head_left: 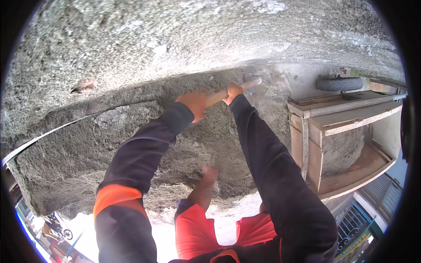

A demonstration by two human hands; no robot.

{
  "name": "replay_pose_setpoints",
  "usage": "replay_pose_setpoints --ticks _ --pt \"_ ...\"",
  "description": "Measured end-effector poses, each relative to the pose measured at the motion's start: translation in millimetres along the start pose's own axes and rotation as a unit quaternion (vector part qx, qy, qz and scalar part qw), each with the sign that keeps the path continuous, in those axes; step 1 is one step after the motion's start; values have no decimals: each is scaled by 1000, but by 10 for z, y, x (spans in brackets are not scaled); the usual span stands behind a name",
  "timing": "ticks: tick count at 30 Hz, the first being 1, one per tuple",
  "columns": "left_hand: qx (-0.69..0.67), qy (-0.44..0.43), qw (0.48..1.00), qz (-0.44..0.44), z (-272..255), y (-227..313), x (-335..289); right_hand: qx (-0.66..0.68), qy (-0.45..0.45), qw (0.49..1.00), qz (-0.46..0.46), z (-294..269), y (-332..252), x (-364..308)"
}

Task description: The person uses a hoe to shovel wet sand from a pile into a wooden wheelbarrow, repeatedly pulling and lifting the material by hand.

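Note:
Both my hands are closed around the wooden handle [215, 97] of a hoe. My left hand [193, 105] wraps it at the lower left, and my right hand [233, 93] grips farther along, near the head. The greyish hoe head [251, 87] is at the handle's right end, by the foot of the rough wall; its lower edge is hard to make out. Grey, loose sand-like material [197, 144] spreads beneath my arms and around my bare leg [207, 186].
A rough grey wall [197, 39] spans the far side. To the right stands a wooden frame box [305, 144] with grey material inside, and a black tyre [340, 83] behind it. A thin pale strip [66, 129] curves along the left. A motorcycle [59, 228] is at lower left.

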State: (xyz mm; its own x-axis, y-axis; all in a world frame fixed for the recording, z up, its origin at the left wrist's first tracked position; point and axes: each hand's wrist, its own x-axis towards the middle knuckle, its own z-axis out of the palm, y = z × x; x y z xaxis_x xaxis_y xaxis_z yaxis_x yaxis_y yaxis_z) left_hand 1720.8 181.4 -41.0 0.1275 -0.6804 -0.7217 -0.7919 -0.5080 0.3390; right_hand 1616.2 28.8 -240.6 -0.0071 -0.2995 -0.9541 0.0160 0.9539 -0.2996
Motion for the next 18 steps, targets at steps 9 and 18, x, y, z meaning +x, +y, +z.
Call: replay_pose_setpoints --ticks 9,18 --pt "-99 102 981 -135 1159 0 -1588 -144 -70 983 86 -166 1638 -242" --pt "-201 120 953 -193 855 1322 -2288 -330 -173 928 24 -810 1120 -1580"
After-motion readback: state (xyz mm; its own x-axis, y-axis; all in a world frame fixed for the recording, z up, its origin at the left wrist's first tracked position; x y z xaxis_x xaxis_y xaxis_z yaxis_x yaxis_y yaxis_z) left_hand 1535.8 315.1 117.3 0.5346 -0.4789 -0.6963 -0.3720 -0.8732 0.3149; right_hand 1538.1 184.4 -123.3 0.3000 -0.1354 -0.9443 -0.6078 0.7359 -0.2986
